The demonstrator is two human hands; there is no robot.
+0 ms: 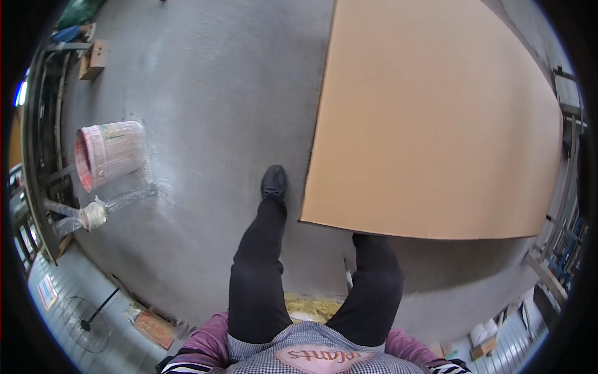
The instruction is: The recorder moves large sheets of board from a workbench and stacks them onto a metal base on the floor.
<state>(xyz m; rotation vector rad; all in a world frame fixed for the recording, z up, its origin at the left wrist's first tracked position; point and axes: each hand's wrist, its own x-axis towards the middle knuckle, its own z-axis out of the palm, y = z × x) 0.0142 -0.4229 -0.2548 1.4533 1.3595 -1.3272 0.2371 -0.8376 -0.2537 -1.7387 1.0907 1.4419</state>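
Observation:
Neither of my hands shows; only my purple sleeves (210, 336) with striped cuffs come in at the lower edge, on both sides of a checked apron (261, 358). In front of me to the right is a large flat brown cardboard piece (430, 124), its near edge almost straight across. That edge hides my right foot, and a dark shadow lies below it. My left foot, in a dark shoe (273, 182), is on the grey floor beside the cardboard's left edge. Whether a hand touches anything cannot be seen.
To the left are a pink-stained bucket (115, 151) with its opening turned left, a pale roll (94, 215) and a small cardboard box (93, 60). A fan (87, 324) stands at the lower left. Metal racks (564, 206) line the right side.

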